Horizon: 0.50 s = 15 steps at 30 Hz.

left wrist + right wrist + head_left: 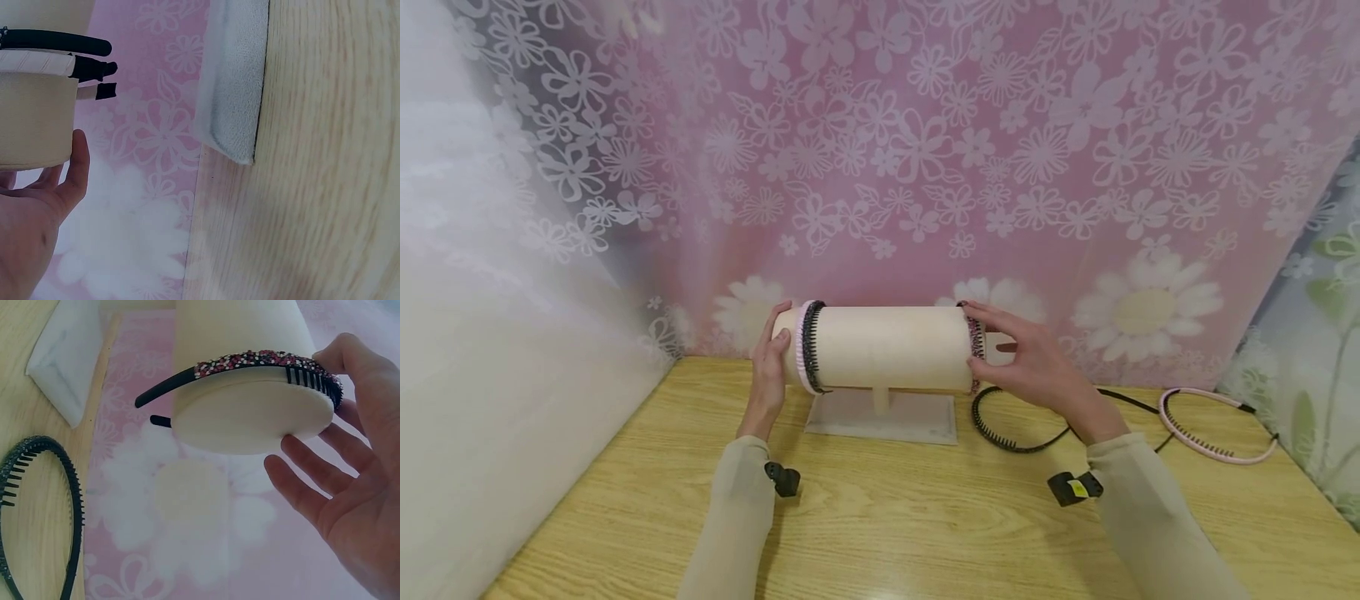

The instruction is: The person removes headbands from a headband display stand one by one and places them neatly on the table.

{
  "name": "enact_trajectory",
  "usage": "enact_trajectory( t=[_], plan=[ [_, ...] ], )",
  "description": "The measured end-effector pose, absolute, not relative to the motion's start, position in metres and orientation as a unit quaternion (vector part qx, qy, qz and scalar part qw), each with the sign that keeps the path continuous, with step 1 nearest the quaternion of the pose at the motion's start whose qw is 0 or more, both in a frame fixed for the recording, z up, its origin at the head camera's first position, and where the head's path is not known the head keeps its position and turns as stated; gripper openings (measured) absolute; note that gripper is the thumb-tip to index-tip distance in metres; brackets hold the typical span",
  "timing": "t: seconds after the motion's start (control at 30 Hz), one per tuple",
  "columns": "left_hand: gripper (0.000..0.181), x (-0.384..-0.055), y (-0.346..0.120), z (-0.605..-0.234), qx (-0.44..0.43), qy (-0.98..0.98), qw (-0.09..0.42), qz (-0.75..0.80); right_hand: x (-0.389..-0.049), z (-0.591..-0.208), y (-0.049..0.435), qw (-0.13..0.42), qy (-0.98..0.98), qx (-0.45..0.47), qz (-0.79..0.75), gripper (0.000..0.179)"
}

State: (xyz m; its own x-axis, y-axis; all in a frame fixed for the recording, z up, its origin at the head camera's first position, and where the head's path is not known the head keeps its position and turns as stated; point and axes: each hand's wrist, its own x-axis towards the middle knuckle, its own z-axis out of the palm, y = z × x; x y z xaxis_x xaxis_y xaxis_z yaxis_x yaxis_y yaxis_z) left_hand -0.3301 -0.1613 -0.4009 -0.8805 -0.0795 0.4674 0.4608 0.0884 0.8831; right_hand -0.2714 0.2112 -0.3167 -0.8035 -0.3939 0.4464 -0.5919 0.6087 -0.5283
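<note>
A cream cylindrical headband stand (891,346) lies level on a short post above a pale flat base (917,421). My left hand (765,375) grips the stand's left end, thumb in front and fingers behind. Just inside that hand, a pink ribbed headband (802,354) and a dark toothed headband (811,342) sit side by side round the cylinder. At the right end, my right hand (1037,362) pinches a headband covered in red, pink and white stones (250,360) between thumb and forefinger. Its black tips stick out past the cylinder in the right wrist view; the other fingers spread beside the end face.
On the wooden table (880,508), right of the base, lies a dark toothed headband (1022,450), partly behind my right arm. A pink headband with dark teeth (1221,457) lies farther right. A flowered pink curtain (887,167) hangs behind, with a pale sheet (490,333) on the left.
</note>
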Motion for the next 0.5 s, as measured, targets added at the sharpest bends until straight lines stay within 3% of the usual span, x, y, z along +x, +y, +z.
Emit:
enact_trajectory(
  t=[0.5],
  plan=[
    [0.047, -0.332, -0.162, -0.403, -0.139, -0.705, 0.209, -0.663, -0.267, -0.329, 0.215, 0.171, -0.871, 0.238, 0.393, 0.058]
  ],
)
